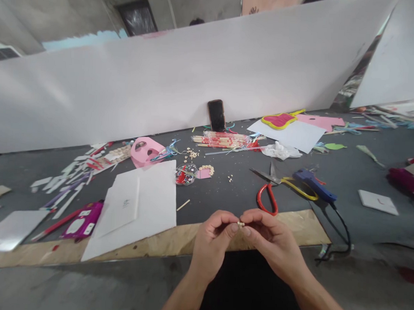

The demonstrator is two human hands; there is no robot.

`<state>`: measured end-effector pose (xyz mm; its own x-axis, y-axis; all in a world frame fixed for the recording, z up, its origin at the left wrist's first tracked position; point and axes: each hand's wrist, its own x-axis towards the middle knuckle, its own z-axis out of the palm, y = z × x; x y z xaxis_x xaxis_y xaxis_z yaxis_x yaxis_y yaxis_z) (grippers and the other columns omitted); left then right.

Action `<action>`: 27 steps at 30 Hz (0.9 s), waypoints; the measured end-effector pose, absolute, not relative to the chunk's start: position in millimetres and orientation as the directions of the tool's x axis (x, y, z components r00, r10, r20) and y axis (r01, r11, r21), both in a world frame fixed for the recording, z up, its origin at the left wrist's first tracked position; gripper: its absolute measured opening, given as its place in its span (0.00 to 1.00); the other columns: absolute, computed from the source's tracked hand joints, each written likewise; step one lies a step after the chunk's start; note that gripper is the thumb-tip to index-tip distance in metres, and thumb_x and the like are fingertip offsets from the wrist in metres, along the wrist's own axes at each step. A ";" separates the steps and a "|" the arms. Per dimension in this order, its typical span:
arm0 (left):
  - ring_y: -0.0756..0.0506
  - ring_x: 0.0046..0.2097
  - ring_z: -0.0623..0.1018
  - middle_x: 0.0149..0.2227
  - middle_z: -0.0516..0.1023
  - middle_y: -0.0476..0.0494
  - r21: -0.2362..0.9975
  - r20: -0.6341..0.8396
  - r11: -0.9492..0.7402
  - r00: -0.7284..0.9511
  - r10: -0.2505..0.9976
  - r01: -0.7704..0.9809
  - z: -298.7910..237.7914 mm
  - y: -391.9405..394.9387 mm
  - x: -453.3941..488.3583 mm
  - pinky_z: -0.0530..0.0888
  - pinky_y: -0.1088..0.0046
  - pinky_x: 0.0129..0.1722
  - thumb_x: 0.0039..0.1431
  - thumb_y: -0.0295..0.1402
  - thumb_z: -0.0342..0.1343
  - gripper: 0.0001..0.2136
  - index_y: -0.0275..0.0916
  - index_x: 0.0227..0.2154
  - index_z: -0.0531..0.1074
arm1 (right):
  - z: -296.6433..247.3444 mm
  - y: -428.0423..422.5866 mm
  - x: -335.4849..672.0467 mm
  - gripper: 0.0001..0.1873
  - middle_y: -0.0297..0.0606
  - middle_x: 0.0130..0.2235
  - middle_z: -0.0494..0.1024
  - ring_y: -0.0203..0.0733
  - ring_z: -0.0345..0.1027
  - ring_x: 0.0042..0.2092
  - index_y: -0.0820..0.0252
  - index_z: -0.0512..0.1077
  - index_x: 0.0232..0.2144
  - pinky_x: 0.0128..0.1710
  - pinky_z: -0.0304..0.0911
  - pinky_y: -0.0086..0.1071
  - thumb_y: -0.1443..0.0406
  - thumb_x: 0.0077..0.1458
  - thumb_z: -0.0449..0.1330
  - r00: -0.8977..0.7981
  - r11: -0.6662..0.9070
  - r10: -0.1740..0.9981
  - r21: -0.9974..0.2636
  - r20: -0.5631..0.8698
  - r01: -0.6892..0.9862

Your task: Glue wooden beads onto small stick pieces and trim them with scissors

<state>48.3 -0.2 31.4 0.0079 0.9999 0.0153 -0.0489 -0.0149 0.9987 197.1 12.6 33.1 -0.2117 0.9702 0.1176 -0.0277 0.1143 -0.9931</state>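
Observation:
Both hands meet above the table's front edge, fingertips almost touching. Between the thumb and finger of my left hand (214, 240) and those of my right hand (273, 240) are a few tiny pale pieces (241, 224), pinched from both sides. They look like short slices of thin stick, too small to make out well. Farther back, similar pale pieces (207, 168) ring a small pink card (204, 173). Next to it lies a clear round container (186, 174) with red and dark bits. Scissors (273, 178) with red and yellow handles lie open beyond my right hand.
A blue glue gun (314, 184) with a black cord lies at the right. White sheets (157, 198) and a purple pack (84, 220) are on the left. Bundled sticks (224, 140) and a propped phone (216, 115) stand near the white partition (183, 76).

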 end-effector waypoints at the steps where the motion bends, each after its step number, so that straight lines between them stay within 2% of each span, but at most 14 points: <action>1: 0.49 0.37 0.72 0.33 0.73 0.48 0.999 0.018 -0.018 0.007 1.000 -0.040 31.5 -0.3 48.2 0.67 0.75 0.40 0.56 0.32 0.57 0.03 0.38 0.30 0.73 | 33.0 12.5 197.2 0.08 0.36 0.36 0.73 0.37 0.69 0.37 0.56 0.71 0.34 0.38 0.67 0.29 0.60 0.52 0.61 -0.211 0.110 0.971 -0.994 0.113 -0.027; 10: 0.49 0.37 0.72 0.33 0.73 0.48 0.993 0.092 -0.092 -0.004 0.996 0.072 33.2 0.0 47.2 0.68 0.74 0.39 0.57 0.31 0.55 0.04 0.38 0.30 0.73 | 33.4 11.6 197.0 0.04 0.34 0.33 0.72 0.34 0.67 0.35 0.56 0.70 0.31 0.35 0.65 0.26 0.63 0.54 0.58 -0.213 0.140 0.969 -0.989 0.128 0.041; 27: 0.49 0.37 0.74 0.33 0.74 0.47 0.942 0.244 -0.231 -0.023 0.969 0.243 33.5 -1.8 48.7 0.69 0.74 0.38 0.57 0.28 0.55 0.04 0.38 0.29 0.74 | 31.9 13.2 197.4 0.05 0.34 0.32 0.72 0.35 0.67 0.35 0.57 0.70 0.30 0.35 0.64 0.26 0.62 0.55 0.58 -0.216 0.162 0.966 -0.983 0.140 0.088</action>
<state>48.7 -1.8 33.5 -0.0228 0.9695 0.2441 0.2426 -0.2314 0.9421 197.4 13.2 31.9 -0.2162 0.9663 0.1398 0.0883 0.1620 -0.9828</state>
